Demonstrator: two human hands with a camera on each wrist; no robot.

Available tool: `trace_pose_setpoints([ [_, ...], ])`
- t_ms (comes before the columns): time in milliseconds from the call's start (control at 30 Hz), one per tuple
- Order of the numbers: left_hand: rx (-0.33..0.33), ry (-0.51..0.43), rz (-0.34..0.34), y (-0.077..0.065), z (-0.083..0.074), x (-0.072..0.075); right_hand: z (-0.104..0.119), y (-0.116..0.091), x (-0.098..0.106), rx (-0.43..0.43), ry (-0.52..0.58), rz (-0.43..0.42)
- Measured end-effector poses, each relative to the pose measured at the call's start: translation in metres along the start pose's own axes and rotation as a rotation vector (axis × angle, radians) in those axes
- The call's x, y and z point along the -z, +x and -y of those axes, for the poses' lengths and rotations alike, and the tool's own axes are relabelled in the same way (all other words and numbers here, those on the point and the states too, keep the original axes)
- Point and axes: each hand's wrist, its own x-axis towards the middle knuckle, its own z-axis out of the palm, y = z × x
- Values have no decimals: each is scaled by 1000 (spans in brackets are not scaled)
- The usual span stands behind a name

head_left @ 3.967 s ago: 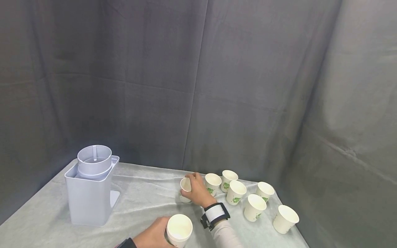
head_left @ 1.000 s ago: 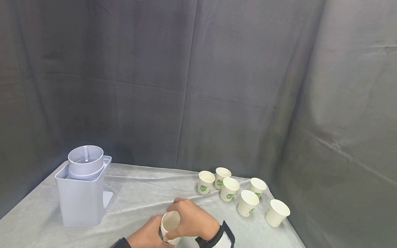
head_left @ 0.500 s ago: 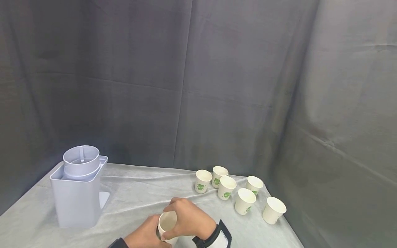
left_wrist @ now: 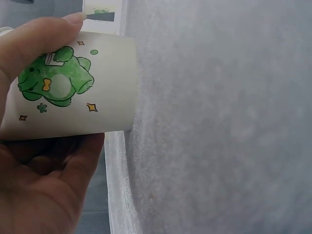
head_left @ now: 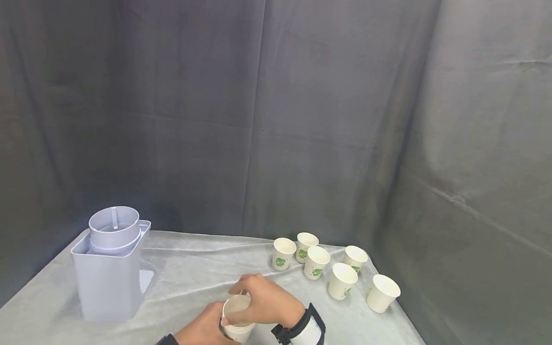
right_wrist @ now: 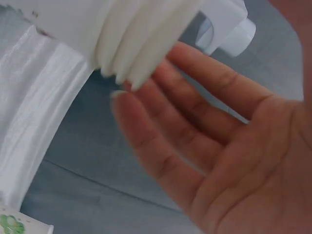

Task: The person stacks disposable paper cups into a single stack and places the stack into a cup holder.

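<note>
Left hand (head_left: 202, 327) gripping cup stack (head_left: 239, 332), right hand (head_left: 270, 303) loosely spread at its rims, stack between hands at near table (head_left: 189, 273) side, six cups (head_left: 316, 263) standing right, container (head_left: 105, 285) left.

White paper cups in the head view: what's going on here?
A person's left hand holds a stack of nested white paper cups with a green cartoon print; the right hand spans its top rim, but whether it grips is unclear. Six single white paper cups stand upright on the grey cloth-covered table to the right. To the left stands a pale grey-lilac boxy plastic container with a round plastic part in its top.
</note>
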Motion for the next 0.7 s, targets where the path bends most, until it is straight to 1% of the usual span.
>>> trace_pose_setpoints([
  [67, 13, 6, -6, 1, 1, -1, -10, 3, 2, -17, 64, -37],
  [133, 13, 21, -19, 2, 2, -2, -19, 7, 5, -46, 111, -94],
  [233, 8, 36, -34, 2, 1, -2, -35, 13, 9, -92, 149, -162],
  [333, 10, 29, -43, 3, 0, -1, -55, 20, 13, -133, 121, -220],
  [433, 20, 21, -41, 3, -1, 0, -80, 26, 14, -182, 72, -270],
  [500, 39, -1, -36, 3, -2, 0, -98, 29, 12, -228, 40, -291],
  [567, 48, -14, -33, 2, -2, -1, -116, 31, 10, -269, 12, -300],
  [700, 61, -43, -29, 1, -1, -2, -142, 32, 7, -364, -31, -264],
])
